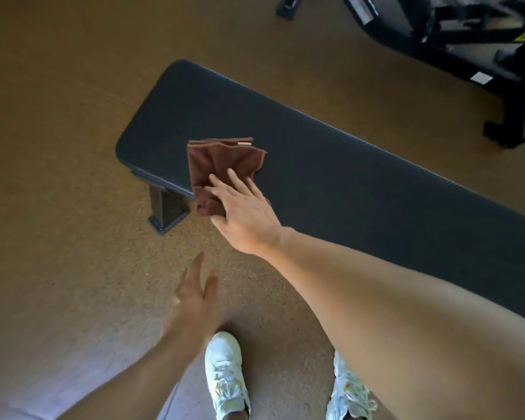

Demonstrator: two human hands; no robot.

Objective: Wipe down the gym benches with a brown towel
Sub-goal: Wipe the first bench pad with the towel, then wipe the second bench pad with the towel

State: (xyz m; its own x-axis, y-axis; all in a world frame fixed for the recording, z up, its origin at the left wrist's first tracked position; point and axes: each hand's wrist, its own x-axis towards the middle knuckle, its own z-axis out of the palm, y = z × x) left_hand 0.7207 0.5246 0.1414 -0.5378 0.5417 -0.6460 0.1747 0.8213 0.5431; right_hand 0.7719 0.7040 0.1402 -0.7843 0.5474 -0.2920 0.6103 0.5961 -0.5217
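No text can be read. White labels (pixel 480 77) on the black equipment frame (pixel 455 28), upper right of the frame, are too blurred, and the small tag (pixel 245 143) on the brown towel (pixel 222 165) shows nothing legible.

Crumpled brown towel (pixel 222 168) lying on the near edge of a long dark padded gym bench (pixel 361 174), one corner hanging over the side, bench running diagonally across the tan floor
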